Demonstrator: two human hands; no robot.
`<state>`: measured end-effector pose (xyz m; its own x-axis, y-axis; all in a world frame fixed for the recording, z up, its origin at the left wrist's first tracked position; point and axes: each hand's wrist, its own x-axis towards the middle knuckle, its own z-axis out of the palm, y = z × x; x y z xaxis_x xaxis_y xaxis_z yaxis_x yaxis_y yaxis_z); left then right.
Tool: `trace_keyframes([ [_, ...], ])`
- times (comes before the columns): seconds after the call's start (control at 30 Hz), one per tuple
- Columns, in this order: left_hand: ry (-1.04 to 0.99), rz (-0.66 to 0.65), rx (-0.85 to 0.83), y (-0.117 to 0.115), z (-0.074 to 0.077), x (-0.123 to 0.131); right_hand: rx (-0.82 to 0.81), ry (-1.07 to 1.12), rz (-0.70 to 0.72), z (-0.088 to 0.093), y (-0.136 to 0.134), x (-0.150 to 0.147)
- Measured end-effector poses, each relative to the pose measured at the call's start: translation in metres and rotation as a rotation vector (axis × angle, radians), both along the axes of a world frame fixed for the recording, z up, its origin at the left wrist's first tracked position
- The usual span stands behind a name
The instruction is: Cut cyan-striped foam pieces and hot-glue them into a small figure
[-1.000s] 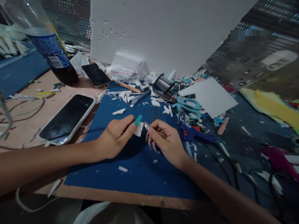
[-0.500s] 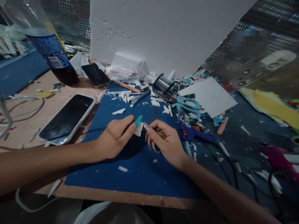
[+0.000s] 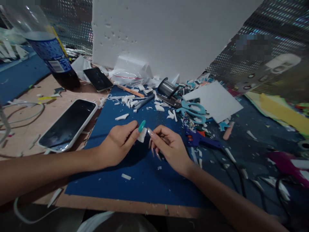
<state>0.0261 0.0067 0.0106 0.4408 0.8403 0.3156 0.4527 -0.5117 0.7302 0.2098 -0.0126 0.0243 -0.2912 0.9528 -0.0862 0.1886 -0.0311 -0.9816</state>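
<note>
My left hand (image 3: 118, 143) is closed, pinching a small white foam piece (image 3: 142, 135) between the thumb with its teal nail and the fingers. My right hand (image 3: 169, 146) is curled beside it, its long pale nails touching the same piece from the right. Both hands hover low over a blue mat (image 3: 145, 180) strewn with white foam scraps (image 3: 127, 100). Teal-handled scissors (image 3: 191, 109) and a blue glue gun (image 3: 199, 138) lie just right of my right hand.
A white-cased phone (image 3: 69, 124) lies left of the mat and a dark phone (image 3: 98, 79) behind it. A cola bottle (image 3: 51, 54) stands at back left. A big white foam block (image 3: 164, 35) fills the back. A white sheet (image 3: 213, 101), cables (image 3: 241, 180) and coloured sheets (image 3: 280, 111) lie right.
The hands have stayed together on the foam piece with only a slight shift; the view has tilted a little.
</note>
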Motion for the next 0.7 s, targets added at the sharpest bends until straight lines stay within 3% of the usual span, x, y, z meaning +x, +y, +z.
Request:
trace_keyframes([
  [0.7, 0.009, 0.017, 0.050, -0.0001, -0.0028, -0.0007, -0.023, 0.067, 0.022, -0.0041, 0.0018, -0.0005],
])
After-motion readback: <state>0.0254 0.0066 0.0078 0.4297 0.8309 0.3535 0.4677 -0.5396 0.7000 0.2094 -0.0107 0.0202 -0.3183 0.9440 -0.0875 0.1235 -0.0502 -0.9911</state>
